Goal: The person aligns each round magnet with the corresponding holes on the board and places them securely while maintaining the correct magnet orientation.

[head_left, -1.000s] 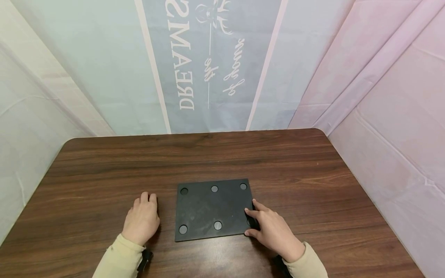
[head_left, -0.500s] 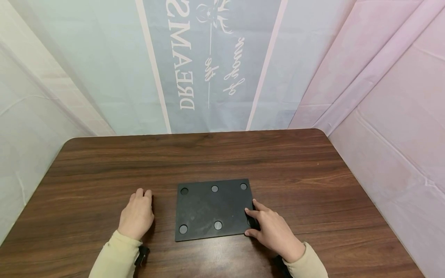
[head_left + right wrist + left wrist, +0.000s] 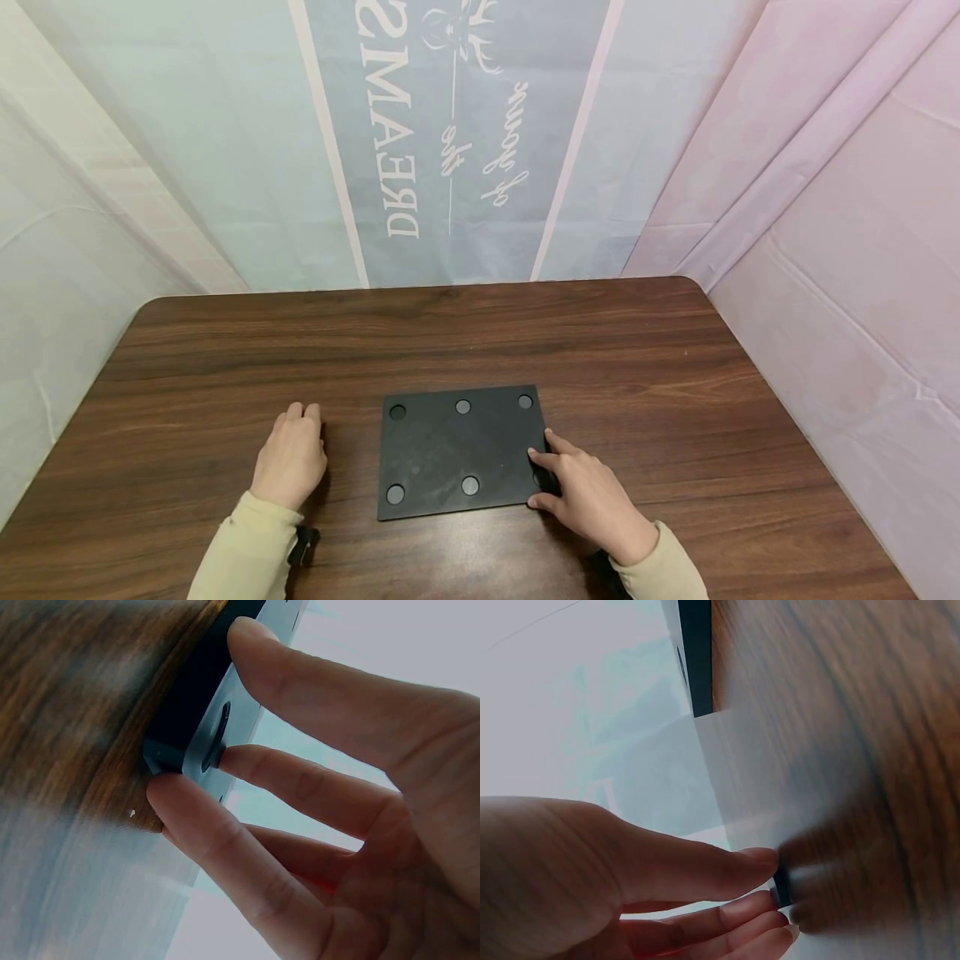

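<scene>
A flat black plate (image 3: 495, 446) with round recesses near its edges lies on the table. The top-left recess looks dark; most others show grey. My right hand (image 3: 592, 496) holds the plate's near right corner: in the right wrist view the thumb (image 3: 274, 664) meets one side, one fingertip touches the top by a recess, and another finger presses the edge. Left of the plate and apart from it, my left hand (image 3: 291, 458) is low over the table. The left wrist view shows a small dark piece (image 3: 782, 888) pinched between its thumb and fingers; its full shape is hidden.
The brown wood-grain table (image 3: 420, 333) has rounded far corners. A printed cloth backdrop (image 3: 480, 167) hangs behind it, and pale cloth (image 3: 847, 250) hangs along the right side. Pale cloth also hangs on the left.
My left hand has moved left and slightly toward the far side, away from the plate. The right hand and the plate have stayed in place.
</scene>
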### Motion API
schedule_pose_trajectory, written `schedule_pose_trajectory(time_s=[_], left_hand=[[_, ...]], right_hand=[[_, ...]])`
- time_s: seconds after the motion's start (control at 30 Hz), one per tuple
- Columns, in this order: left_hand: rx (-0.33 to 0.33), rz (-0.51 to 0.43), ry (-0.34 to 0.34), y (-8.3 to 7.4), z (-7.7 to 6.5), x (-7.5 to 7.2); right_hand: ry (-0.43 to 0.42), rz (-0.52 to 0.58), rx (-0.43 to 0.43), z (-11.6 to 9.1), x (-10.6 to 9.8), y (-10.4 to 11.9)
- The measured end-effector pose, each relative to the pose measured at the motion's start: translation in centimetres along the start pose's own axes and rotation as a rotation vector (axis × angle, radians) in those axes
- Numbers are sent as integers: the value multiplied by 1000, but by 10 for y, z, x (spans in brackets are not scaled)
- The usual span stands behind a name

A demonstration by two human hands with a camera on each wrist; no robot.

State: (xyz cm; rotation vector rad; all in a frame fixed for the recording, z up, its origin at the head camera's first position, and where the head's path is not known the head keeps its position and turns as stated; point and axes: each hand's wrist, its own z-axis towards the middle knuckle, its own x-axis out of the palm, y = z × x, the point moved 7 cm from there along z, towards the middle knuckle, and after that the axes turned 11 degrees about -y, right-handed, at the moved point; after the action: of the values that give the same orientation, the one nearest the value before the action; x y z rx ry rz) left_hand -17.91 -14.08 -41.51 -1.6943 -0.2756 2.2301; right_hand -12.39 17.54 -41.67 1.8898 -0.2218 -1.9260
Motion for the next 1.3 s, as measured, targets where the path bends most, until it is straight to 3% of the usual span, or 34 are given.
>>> schedule_pose_trajectory(time_s=[0.7,1.0,1.3], left_hand=[[13,-9,-2,5,5,2],[41,-29,-36,4,5,0],[-24,-75,3,6,4,-1]], right_hand=[[-14,-2,-11,0,-3,3],[-8,2,-7,1,-2,2],[1,4,1,1,-1,2]])
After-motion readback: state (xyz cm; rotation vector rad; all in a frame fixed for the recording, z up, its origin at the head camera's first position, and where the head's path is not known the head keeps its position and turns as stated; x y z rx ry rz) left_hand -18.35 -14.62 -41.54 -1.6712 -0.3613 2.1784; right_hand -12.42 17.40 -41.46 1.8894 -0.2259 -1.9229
